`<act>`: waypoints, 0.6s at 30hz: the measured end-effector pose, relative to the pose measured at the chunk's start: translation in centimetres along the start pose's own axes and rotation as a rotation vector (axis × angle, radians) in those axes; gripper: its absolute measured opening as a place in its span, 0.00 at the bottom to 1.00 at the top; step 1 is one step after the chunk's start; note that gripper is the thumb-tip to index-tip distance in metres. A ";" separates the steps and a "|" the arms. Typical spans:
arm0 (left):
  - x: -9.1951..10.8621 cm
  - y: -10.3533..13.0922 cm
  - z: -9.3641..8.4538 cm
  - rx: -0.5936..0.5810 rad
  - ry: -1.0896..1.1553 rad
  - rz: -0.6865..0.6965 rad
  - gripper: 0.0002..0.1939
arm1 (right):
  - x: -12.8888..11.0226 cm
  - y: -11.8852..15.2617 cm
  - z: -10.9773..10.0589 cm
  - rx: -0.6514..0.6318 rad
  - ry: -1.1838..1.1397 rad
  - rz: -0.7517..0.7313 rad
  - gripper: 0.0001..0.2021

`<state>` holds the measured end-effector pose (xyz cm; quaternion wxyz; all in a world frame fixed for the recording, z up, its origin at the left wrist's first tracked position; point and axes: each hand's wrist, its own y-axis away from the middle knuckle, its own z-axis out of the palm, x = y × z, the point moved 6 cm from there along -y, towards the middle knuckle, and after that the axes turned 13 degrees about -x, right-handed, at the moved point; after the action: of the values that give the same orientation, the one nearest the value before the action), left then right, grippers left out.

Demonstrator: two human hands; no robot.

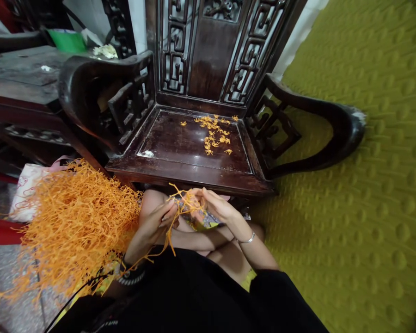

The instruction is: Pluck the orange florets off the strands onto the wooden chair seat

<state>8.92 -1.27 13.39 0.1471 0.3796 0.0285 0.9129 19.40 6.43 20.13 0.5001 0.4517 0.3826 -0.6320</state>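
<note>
Strands of orange colour (190,200) are between the two hands, in front of the near edge of the chair seat (173,143), above the crossed legs. The left hand (160,219) pinches them with thumb and fingertips, and one loose end hangs below it. The right hand (219,206) has its fingers bent around their other side; I cannot tell if these fingers press together. On the seat, small orange pieces (213,125) lie scattered from the middle toward the far right corner, and one lies apart near the far edge. A white patch (146,154) is close to the near left corner. Beside the left hand rises a large orange pile (86,222), which partly covers a white bag (24,189).
</note>
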 end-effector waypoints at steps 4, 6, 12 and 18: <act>0.1 -0.2 0.6 -0.086 -0.095 0.016 0.26 | -0.7 0.7 0.8 0.018 0.169 0.054 0.14; -0.2 -0.1 0.9 -0.144 -0.095 0.002 0.27 | -1.2 1.2 1.0 0.125 0.237 0.033 0.13; -0.6 1.1 2.4 -0.277 -0.165 -0.007 0.29 | -2.5 4.3 1.7 0.682 0.298 -0.257 0.14; 0.6 2.7 5.9 -0.504 -0.300 -0.001 0.29 | -5.3 8.8 4.4 0.908 0.644 -0.621 0.07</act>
<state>12.00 -4.00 18.48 0.2399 0.4616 -0.2212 0.8249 27.62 2.01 26.26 -0.0876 0.6541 0.3210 -0.6793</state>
